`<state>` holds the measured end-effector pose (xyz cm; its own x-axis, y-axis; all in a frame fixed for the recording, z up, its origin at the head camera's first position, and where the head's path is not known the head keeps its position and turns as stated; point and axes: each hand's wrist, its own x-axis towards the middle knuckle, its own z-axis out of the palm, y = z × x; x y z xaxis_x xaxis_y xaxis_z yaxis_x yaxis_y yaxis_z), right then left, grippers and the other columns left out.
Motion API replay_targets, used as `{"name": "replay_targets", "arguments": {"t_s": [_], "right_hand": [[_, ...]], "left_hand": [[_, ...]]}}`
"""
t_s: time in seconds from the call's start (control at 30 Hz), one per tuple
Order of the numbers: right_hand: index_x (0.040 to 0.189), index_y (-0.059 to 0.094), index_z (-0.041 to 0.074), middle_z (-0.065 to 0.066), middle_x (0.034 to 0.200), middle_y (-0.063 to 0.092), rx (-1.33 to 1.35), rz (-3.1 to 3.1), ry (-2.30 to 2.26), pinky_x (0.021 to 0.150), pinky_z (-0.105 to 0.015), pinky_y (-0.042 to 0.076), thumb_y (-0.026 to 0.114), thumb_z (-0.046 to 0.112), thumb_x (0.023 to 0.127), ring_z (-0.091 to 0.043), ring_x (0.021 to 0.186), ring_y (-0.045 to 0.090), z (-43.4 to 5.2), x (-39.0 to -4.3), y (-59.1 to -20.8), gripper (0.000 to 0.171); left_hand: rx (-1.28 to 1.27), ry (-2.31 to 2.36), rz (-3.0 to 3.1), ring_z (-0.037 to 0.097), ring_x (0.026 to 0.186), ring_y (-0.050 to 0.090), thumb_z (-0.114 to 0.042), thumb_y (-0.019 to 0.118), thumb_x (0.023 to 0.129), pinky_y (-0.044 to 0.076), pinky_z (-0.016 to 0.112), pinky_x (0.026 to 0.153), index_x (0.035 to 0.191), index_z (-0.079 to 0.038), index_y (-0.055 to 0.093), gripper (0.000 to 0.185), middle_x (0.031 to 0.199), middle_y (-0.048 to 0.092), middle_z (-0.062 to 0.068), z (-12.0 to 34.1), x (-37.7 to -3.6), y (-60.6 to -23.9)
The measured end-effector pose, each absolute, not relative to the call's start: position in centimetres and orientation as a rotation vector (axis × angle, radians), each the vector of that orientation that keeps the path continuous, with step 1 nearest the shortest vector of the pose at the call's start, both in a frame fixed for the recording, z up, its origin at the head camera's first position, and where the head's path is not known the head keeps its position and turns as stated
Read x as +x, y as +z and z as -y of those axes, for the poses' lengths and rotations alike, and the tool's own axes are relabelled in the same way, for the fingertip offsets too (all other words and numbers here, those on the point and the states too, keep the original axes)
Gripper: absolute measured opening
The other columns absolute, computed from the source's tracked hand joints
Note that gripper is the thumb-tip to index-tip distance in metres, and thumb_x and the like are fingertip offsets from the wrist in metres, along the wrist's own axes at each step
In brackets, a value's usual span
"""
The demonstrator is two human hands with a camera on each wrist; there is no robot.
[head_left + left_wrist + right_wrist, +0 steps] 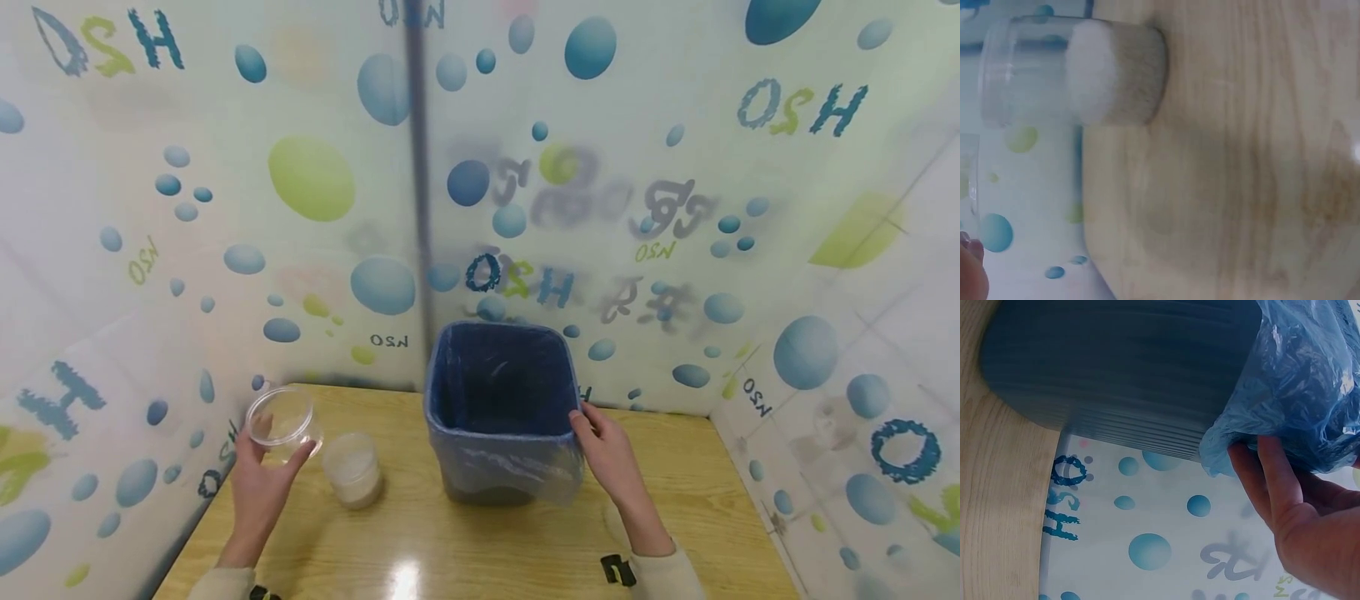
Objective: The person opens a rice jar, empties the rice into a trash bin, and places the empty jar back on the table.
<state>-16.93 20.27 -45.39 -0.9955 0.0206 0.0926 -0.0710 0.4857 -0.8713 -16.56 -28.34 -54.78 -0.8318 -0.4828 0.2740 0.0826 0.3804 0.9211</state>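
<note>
My left hand grips a clear empty plastic cup and holds it tilted above the left side of the wooden table. Beside it stands a second clear cup part-filled with a pale powdery stuff; the left wrist view shows this second cup too. My right hand grips the right rim of a dark bin lined with a blue plastic bag. The right wrist view shows the fingers pressed on the bag's folded edge.
Walls with a blue and green bubble pattern close in the table on the left, back and right. The bin stands near the table's back middle. Bare wood lies in front of the bin and at the right.
</note>
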Motion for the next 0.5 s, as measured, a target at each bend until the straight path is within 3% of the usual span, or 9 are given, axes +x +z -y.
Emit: {"name": "replay_targets", "arguments": {"t_s": [0.27,0.5], "right_hand": [[0.151,0.050,0.000,-0.023,0.149,0.053,0.061,2.630,1.542,0.107,-0.056,0.047,0.047,0.039,0.110,-0.041,0.133,0.055,-20.2,-16.8,-45.5,0.056],[0.151,0.050,-0.001,-0.024,0.149,0.053,0.063,2.621,1.556,0.106,-0.056,0.047,0.047,0.037,0.111,-0.041,0.133,0.055,-20.2,-16.8,-45.4,0.056]], "left_hand": [[0.379,-1.531,2.152,0.045,0.149,0.032,-0.013,0.085,0.087,0.022,0.050,0.124,0.160,-0.003,0.022,0.097,0.160,0.035,0.026,29.8,-16.2,-57.0],[0.461,-1.495,2.220,0.048,0.148,0.032,-0.013,0.083,0.087,0.024,0.053,0.123,0.158,0.001,0.022,0.094,0.159,0.034,0.030,30.6,-16.0,-58.5]]}}
